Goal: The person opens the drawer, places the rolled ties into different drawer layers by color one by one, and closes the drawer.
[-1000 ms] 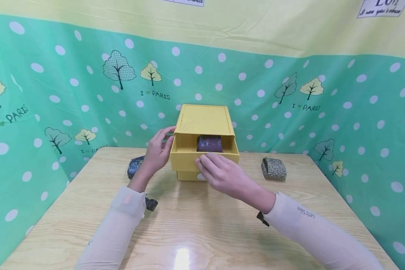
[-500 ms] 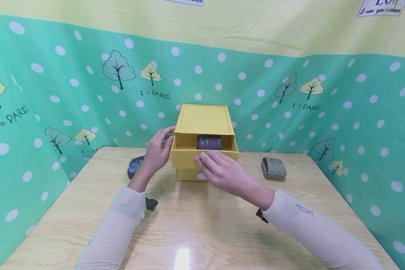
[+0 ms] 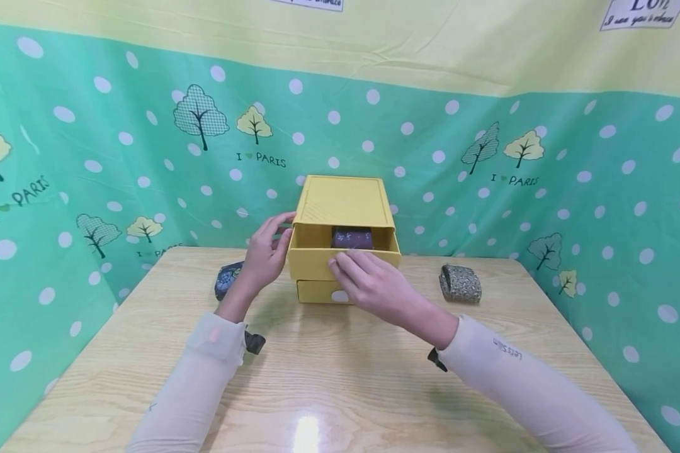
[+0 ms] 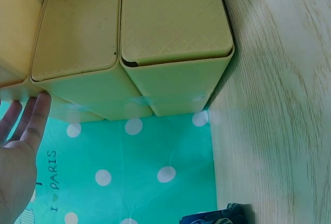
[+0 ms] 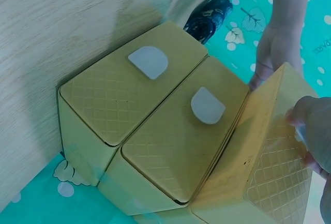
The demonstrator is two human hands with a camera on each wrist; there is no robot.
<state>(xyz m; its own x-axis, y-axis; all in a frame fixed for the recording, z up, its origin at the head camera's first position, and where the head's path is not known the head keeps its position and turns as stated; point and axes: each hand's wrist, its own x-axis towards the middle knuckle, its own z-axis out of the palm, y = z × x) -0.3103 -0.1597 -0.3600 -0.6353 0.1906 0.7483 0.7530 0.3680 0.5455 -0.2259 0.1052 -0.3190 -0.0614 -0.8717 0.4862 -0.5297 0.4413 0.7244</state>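
My right grip (image 3: 371,284) pinches the front of the protruding yellow plastic rectangular drawer (image 3: 311,264), the boxy yellow plastic cabinet (image 3: 345,200) directly behind; my straight-fingered left grip (image 3: 265,251) touches its left side.

In the head view, your curtain (image 3: 340,138) reads "I PARIS", with a small heart after the "I", at nine, ten and nearly three o'clock. Your right sleeve (image 3: 535,384), toward four, says "Let'sSlim" upside down. The sign (image 3: 643,15) at two starts "LO".
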